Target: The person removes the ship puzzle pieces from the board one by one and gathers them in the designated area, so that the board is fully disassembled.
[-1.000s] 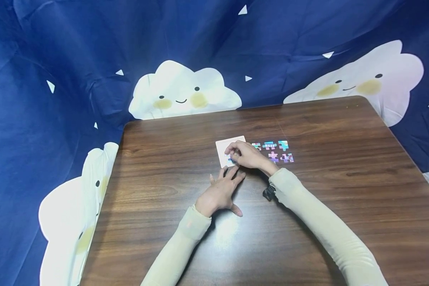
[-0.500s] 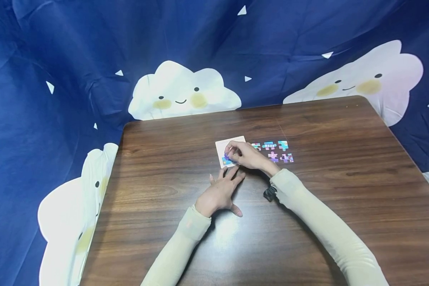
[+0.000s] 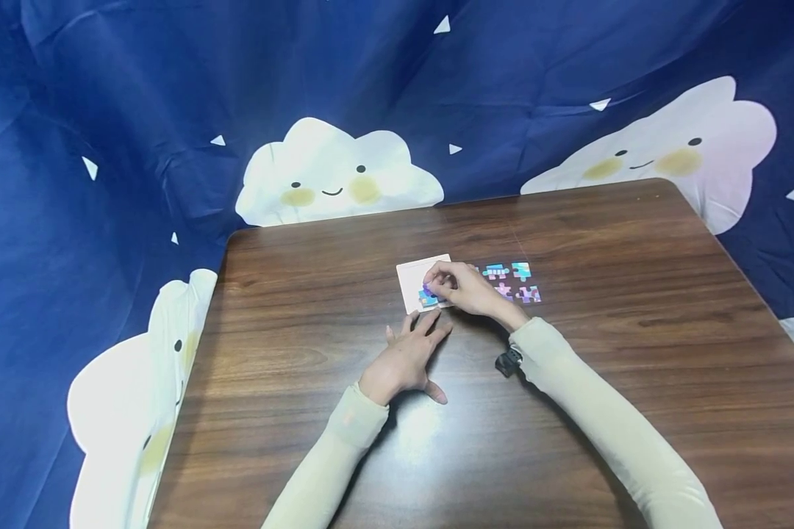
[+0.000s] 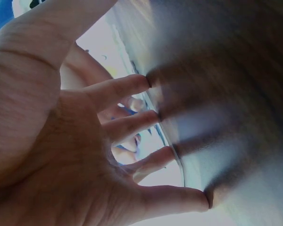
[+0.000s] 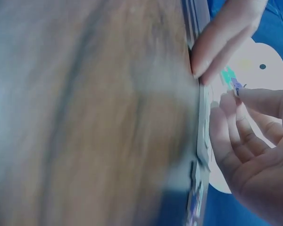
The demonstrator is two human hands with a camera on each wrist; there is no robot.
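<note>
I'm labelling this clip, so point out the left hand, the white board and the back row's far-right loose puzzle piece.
Left hand [image 3: 402,361]: head view, on the back of the hand.
White board [image 3: 410,278]: head view, on its bare left part.
Puzzle piece [image 3: 520,270]: head view, middle of its face.

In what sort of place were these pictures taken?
Probably an indoor play or recording corner: a blue cloth printed with smiling clouds hangs behind a wooden table with puzzle pieces.
</note>
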